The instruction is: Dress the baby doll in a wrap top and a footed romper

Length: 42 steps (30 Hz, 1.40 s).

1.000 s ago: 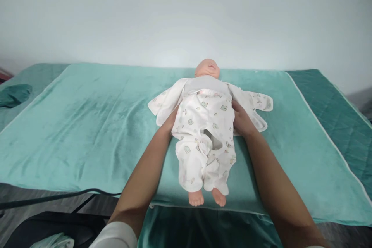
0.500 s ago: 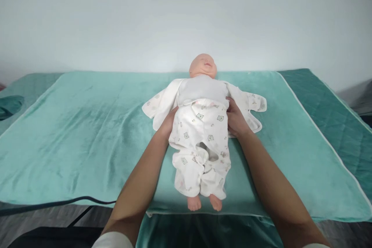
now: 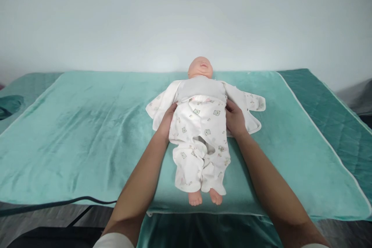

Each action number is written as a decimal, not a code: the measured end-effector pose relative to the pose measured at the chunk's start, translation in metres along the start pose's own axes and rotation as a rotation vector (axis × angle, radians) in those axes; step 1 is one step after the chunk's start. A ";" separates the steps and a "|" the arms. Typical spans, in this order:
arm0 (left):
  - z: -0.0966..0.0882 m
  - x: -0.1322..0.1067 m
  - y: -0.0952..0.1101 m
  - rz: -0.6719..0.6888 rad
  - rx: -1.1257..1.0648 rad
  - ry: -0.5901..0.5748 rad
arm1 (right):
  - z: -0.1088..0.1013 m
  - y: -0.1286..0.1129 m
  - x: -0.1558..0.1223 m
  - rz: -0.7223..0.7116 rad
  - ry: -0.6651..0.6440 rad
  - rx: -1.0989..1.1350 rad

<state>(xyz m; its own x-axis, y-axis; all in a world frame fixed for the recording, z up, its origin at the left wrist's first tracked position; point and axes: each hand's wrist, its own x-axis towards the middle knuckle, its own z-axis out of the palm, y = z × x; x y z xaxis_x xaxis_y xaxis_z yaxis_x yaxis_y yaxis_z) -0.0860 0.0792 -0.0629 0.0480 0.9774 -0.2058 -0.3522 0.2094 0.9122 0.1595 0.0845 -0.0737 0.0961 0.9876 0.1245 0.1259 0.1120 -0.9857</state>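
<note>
A baby doll (image 3: 201, 66) lies on its back, head toward the wall and bare feet toward me. It wears white pants with bear prints (image 3: 200, 124), pulled up over a plain pale top (image 3: 200, 87). An unfastened white printed jacket (image 3: 242, 102) spreads out beneath it, with sleeves to both sides. My left hand (image 3: 169, 119) grips the doll's left-of-picture side at the waist. My right hand (image 3: 236, 118) clasps the opposite side. Most fingers of both hands are hidden under or behind the doll and the pants.
A light teal plush blanket (image 3: 87, 131) covers the table, over a darker green quilted cover (image 3: 334, 124). Behind stands a pale wall (image 3: 186, 15). A black cable (image 3: 58, 203) runs along the front left edge, above a dark object (image 3: 55, 236).
The doll has shifted slightly between my hands: its head is a little lower and further left, its feet slightly higher in view. Both hands stay at the waist.
</note>
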 end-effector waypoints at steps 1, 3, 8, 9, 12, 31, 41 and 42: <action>0.000 0.000 0.000 0.010 0.008 0.011 | -0.001 0.000 0.000 -0.008 0.035 -0.079; -0.002 0.001 -0.001 0.028 0.024 0.045 | -0.003 -0.001 0.000 -0.006 0.091 -0.180; -0.008 0.009 -0.009 0.180 0.161 0.150 | -0.003 0.002 -0.001 -0.007 0.188 -0.124; -0.009 0.010 -0.011 0.230 0.209 0.164 | -0.003 0.003 -0.001 -0.026 0.206 -0.103; -0.009 0.011 -0.014 0.374 0.327 0.222 | -0.003 0.006 -0.002 -0.078 0.227 -0.069; 0.017 0.014 0.032 0.734 0.854 -0.118 | 0.000 -0.049 0.024 -0.387 -0.172 -0.378; 0.024 0.069 0.041 0.585 0.873 0.008 | -0.002 -0.058 0.064 -0.058 -0.499 -0.175; 0.023 0.073 0.040 0.557 0.838 0.004 | -0.006 -0.049 0.067 0.007 -0.468 -0.070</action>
<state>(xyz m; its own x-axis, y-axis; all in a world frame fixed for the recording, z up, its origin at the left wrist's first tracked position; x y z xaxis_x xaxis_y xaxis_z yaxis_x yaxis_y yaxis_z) -0.0748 0.1598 -0.0331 0.0727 0.9424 0.3265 0.4477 -0.3233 0.8337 0.1657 0.1441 -0.0160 -0.3562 0.9337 0.0373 0.1943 0.1131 -0.9744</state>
